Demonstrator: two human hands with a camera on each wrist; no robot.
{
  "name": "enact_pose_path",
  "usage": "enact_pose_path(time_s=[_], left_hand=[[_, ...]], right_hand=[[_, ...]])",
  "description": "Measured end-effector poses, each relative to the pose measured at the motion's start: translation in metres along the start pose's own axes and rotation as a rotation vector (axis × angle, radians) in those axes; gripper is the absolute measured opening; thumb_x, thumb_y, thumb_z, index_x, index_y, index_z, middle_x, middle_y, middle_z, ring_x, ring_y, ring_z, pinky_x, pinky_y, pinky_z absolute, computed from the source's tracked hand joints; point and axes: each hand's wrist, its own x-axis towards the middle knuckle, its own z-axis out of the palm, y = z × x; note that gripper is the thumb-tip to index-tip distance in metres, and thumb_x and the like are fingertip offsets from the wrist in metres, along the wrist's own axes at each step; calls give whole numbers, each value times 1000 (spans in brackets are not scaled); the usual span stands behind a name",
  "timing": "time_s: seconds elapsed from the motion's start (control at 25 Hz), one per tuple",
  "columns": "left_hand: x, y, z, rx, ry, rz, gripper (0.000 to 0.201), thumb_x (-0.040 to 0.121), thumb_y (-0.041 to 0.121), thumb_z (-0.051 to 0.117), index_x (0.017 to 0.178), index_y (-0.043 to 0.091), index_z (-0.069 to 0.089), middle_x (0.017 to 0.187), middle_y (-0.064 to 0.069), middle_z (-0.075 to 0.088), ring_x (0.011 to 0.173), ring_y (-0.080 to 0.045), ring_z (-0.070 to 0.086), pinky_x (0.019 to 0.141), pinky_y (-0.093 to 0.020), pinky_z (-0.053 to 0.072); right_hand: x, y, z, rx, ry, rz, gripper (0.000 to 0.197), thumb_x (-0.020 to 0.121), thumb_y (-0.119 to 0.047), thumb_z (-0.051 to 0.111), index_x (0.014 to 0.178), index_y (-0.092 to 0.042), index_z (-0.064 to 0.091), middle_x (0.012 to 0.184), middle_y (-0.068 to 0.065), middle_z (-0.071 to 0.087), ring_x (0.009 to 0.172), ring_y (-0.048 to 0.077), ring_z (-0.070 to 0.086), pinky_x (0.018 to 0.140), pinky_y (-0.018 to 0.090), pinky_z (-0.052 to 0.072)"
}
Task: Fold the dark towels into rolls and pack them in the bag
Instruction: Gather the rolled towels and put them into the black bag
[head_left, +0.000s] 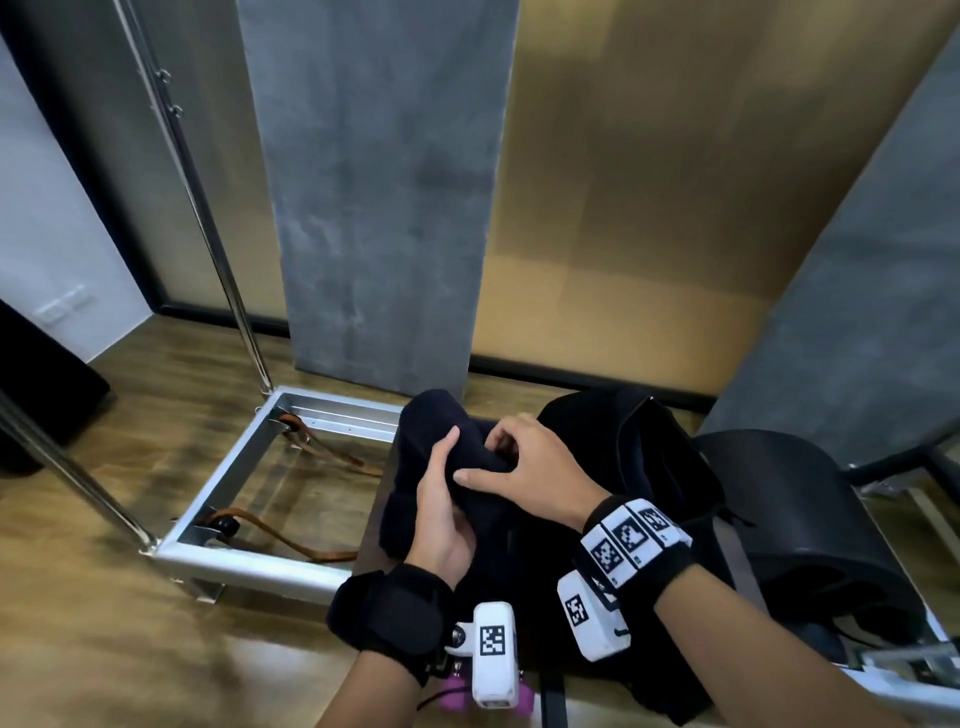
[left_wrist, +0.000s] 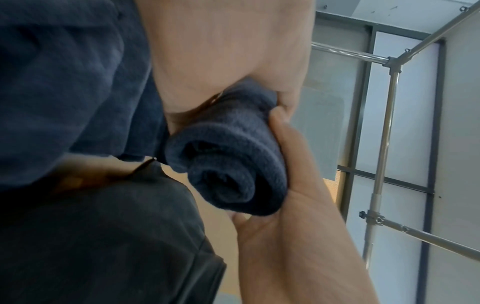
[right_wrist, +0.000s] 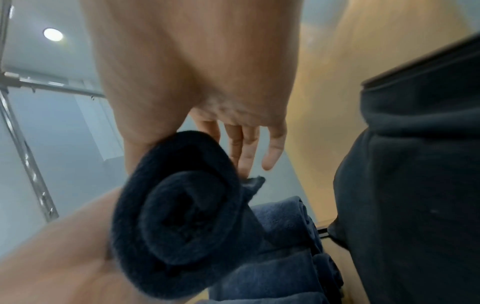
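Wood-look floor (head_left: 104, 597) w/ grey and tan wall panels behind; a metal frame (head_left: 249, 569) w/ chrome poles stands on it at left, brown straps lying inside the frame. Person stands over a dark tabletop (head_left: 387, 483), edge barely visible under the cloth.

Both hands work one rolled towel (head_left: 485, 486), dark navy, held above the tabletop just left of the bag (head_left: 654, 457). Left hand (head_left: 444, 512) cups the roll from below and the side, palm up, fingers curled round it; left wrist view shows the spiral end (left_wrist: 228, 174) of the roll sitting in that palm. Right hand (head_left: 535, 470) lies on top, thumb and forefinger pinching the cloth, the other fingers loosely spread past the roll in the right wrist view. Roll end (right_wrist: 182, 222) looks tight, w/ a loose corner poking out near the fingertips.

More dark towels (head_left: 415, 431) lie piled on the tabletop beyond and under the hands, some already rolled per right wrist view (right_wrist: 280, 246). Bag is black, slumped open at right, touching the pile. Black chair (head_left: 795, 499) sits right of the bag. Both wrists carry black bands w/ white marker blocks.
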Motion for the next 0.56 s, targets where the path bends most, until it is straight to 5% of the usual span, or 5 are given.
enact_pose_path(time_s=[0.12, 0.2, 0.4, 0.48, 0.56], left_hand=[[-6, 0, 32, 18, -110, -24, 56, 83, 52, 78, 122, 12, 79, 127, -18, 74, 113, -31, 74, 85, -40, 62], [-9, -2, 56, 16, -174, 2, 51, 83, 51, 76, 118, 15, 81, 122, -13, 76, 108, -28, 76, 81, -39, 62], [-14, -32, 118, 76, -278, -37, 55, 80, 56, 76, 115, 14, 82, 119, -12, 77, 105, -26, 77, 79, -36, 62], [-8, -49, 141, 218, -249, -68, 65, 75, 65, 74, 117, 16, 81, 122, -13, 77, 110, -28, 76, 85, -38, 62], [0, -60, 156, 502, -196, 22, 75, 72, 79, 65, 120, 22, 76, 131, -6, 72, 122, -28, 68, 105, -47, 53]], right_hand=[[-12, 6, -19, 397, -48, 131, 74, 79, -74, 71, 131, -25, 50, 126, -13, 60, 112, -1, 61, 94, 22, 49], [-21, 5, -31, 717, -116, 221, 81, 84, -74, 68, 150, -40, 36, 136, -20, 61, 119, -7, 62, 101, 20, 49], [-49, 31, -79, 926, -10, 306, 66, 93, -71, 59, 147, -34, 50, 130, -13, 72, 119, 5, 68, 104, 32, 54], [-61, 37, -96, 894, 28, 322, 68, 95, -72, 53, 149, -31, 50, 130, -10, 72, 120, 8, 69, 97, 25, 57], [-72, 43, -113, 823, 91, 336, 77, 100, -72, 40, 154, -17, 45, 141, 10, 66, 129, 23, 64, 75, 9, 56]])
